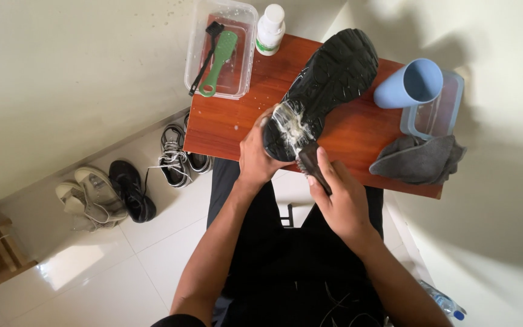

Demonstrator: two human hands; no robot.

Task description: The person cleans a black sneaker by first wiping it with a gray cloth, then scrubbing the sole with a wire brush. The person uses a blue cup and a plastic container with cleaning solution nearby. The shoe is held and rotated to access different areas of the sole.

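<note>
On the floor, far left: a pale pair of shoes (86,197) lies against the wall, with a black shoe (131,189) just beside it and a laced black-and-white sneaker (175,154) nearer the table's edge.
Table: a small reddish-brown wooden table (231,121) stands in the corner, above the seated person's dark-clad lap.
Back left of table: a clear plastic tub (243,18) holds a green long-handled brush (220,60) and a thin black brush (204,60); a white bottle (270,29) stands just right of the tub.
Left hand (258,158): clasped around the heel end of the black sneaker (334,72), gripping it firmly.
Sneaker: held sole-up and tilted over the middle of the table, toe pointing away to the right; white foam coats the sole near the heel.
Right hand (340,197): closed on a dark brush (309,160), its bristle end pressed to the foamy heel.
Right of table: a grey cloth (419,160) lies crumpled at the edge; behind it a light blue cup (410,83) rests tilted on a clear lidded container (443,115).
Floor, lower right: a plastic bottle (446,304) lies partly in view.
</note>
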